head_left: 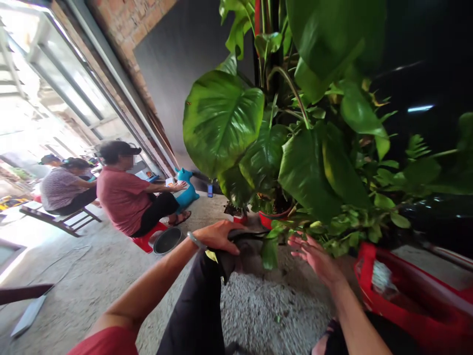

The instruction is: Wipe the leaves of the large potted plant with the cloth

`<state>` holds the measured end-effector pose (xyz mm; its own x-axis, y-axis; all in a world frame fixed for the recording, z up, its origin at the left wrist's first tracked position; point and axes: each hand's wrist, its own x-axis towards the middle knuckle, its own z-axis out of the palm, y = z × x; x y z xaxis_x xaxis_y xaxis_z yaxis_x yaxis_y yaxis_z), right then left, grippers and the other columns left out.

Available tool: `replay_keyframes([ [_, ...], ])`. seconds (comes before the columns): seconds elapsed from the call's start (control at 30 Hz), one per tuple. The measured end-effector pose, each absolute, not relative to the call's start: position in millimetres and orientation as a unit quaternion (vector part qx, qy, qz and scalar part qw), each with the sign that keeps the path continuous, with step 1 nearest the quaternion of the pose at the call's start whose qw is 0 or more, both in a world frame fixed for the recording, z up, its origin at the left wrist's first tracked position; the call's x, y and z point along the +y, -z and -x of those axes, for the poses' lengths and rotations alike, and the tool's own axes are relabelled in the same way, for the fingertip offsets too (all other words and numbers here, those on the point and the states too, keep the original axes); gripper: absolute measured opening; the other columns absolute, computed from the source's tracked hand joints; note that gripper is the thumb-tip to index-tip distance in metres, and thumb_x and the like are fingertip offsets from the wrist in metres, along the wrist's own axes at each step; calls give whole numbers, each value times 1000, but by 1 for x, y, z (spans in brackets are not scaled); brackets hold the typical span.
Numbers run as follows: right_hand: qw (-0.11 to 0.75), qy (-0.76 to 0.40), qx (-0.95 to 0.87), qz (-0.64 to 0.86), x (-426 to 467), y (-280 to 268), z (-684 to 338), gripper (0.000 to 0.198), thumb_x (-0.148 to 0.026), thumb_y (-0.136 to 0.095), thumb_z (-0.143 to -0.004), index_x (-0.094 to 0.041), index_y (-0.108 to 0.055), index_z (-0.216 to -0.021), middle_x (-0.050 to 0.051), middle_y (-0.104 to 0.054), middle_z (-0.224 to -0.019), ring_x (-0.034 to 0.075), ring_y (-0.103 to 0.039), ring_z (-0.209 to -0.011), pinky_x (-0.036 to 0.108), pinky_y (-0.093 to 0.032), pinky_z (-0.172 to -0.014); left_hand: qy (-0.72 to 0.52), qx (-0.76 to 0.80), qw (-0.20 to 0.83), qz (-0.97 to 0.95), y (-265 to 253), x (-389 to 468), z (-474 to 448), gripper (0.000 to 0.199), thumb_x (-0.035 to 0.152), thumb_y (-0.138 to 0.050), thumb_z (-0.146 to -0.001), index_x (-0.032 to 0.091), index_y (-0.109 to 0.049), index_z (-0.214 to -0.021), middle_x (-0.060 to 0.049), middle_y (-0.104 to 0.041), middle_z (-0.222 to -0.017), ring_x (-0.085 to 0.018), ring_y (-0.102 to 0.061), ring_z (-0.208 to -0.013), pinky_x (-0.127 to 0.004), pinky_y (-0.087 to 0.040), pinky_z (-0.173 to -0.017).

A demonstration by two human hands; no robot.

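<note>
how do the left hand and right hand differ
The left hand has a bangle at its wrist; the right hand shows none. The left hand is nearer the basin, the right hand nearer the red container. Both are ungloved and reach toward the plant.

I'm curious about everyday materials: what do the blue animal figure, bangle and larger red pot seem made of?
Blue animal figure: probably plastic or rubber; smooth, evenly coloured.
Bangle: perhaps stone or metal, smooth; pale grey.
Larger red pot: likely plastic, smooth-looking; bright, uniform colour.
</note>
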<state>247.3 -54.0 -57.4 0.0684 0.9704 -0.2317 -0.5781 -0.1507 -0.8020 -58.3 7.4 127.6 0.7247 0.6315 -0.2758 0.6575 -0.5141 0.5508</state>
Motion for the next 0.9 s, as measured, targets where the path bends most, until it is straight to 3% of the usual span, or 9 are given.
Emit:
replay_keyframes([
  [0.2,563,-575,-241,543,-41,78,-239,32,-37,-82,-57,-23,-71,-83,6,-77,-81,21,-72,-71,27,-53,-50,-129,362,244,-890,-196,-19,67,68,40,-80,-74,23,-61,-138,-6,-68,-133,-27,-63,-122,-38,-46,-108],
  [0.27,547,-569,-244,563,-40,86,-236,27,-33,-78,-58,-24,-72,-82,5,-77,-80,20,-69,-63,24,-49,-43,-234,369,209,-875,-201,-14,60,66,38,-78,-77,21,-61,-138,-7,-68,-132,-27,-63,-121,-39,-47,-108],
  [0.37,536,-572,-260,564,-40,92,-233,27,-32,-72,-59,-27,-72,-86,7,-78,-90,21,-71,-67,25,-50,-44,-414,365,103,-828,-179,14,35,68,36,-76,-78,19,-57,-140,-10,-65,-134,-26,-62,-120,-40,-48,-107],
  [0.47,523,-583,-279,555,-42,92,-234,35,-35,-68,-61,-27,-73,-95,9,-78,-95,23,-73,-75,27,-53,-50,-336,408,48,-847,-138,41,12,64,28,-77,-73,19,-62,-134,-10,-68,-126,-27,-65,-115,-38,-51,-103],
  [0.6,514,-593,-293,546,-42,90,-238,44,-42,-65,-63,-26,-73,-104,10,-79,-96,26,-74,-81,30,-55,-56,-155,446,132,-872,-109,28,18,56,26,-78,-68,24,-69,-124,-3,-75,-111,-25,-70,-102,-34,-55,-92],
  [0.7,514,-596,-296,541,-40,89,-240,43,-40,-62,-61,-27,-73,-101,10,-79,-99,26,-74,-84,31,-56,-58,-225,388,143,-883,-132,2,38,58,28,-77,-73,24,-66,-130,-5,-73,-121,-24,-69,-106,-34,-54,-95],
  [0.83,492,-606,-291,552,-37,87,-237,44,-31,-59,-55,-28,-73,-96,10,-79,-94,27,-74,-79,32,-54,-55,-365,350,23,-862,-166,15,41,60,32,-73,-79,22,-60,-137,-8,-67,-130,-25,-64,-117,-37,-50,-105],
  [0.9,489,-607,-292,553,-36,86,-235,44,-32,-58,-57,-27,-73,-98,9,-79,-93,28,-74,-80,33,-54,-57,-331,421,-18,-844,-161,40,33,61,30,-73,-78,21,-60,-137,-9,-68,-129,-25,-65,-117,-38,-50,-103],
])
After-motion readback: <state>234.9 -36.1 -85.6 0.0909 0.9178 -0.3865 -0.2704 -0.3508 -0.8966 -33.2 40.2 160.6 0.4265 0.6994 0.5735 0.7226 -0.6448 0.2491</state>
